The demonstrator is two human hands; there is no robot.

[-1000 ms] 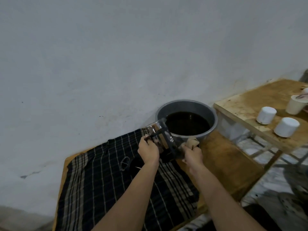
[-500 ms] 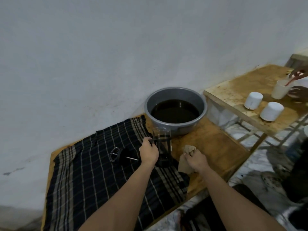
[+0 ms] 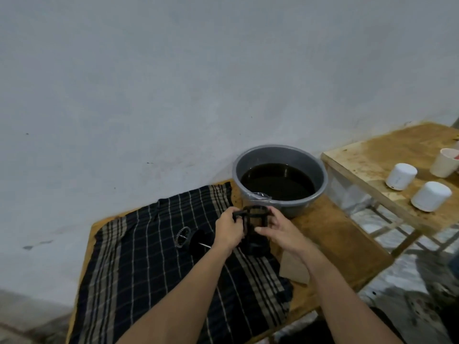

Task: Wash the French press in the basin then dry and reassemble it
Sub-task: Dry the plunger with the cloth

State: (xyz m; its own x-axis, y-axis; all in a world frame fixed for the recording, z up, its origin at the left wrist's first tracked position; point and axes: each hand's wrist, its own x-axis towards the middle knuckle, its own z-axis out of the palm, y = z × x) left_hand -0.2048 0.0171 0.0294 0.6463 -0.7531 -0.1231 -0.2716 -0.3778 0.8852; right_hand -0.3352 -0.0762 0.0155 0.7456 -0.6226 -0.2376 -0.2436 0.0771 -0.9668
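Your French press carafe (image 3: 255, 228) stands upright on the checked cloth (image 3: 154, 264), its long axis vertical and its open mouth facing up, just in front of the grey basin (image 3: 320, 180). Your left hand (image 3: 229, 230) is closed around the black handle, which juts out to the left of the carafe. Your right hand (image 3: 279, 230) rests against the carafe's right side with the fingers (image 3: 264, 229) loosely curled onto the frame, thumb near the upper rim. The plunger (image 3: 192, 240) lies on its side on the cloth just left of your left hand, its rod roughly level and running left to right, the mesh disc (image 3: 181, 236) at the far left end and the black lid to its right. The basin sits at the back right corner of the table (image 3: 347, 244), close to the wall, holding dark liquid. A brown paper piece (image 3: 294, 268) lies flat on the table below your right wrist, at the cloth's right edge. You have open cloth to the left and toward you, and bare wood to the right of the carafe up to the table's edge. A second wooden table (image 3: 372, 155) stands well apart to the right with two white cylinders (image 3: 401, 176) and a paper cup (image 3: 444, 162) on it.
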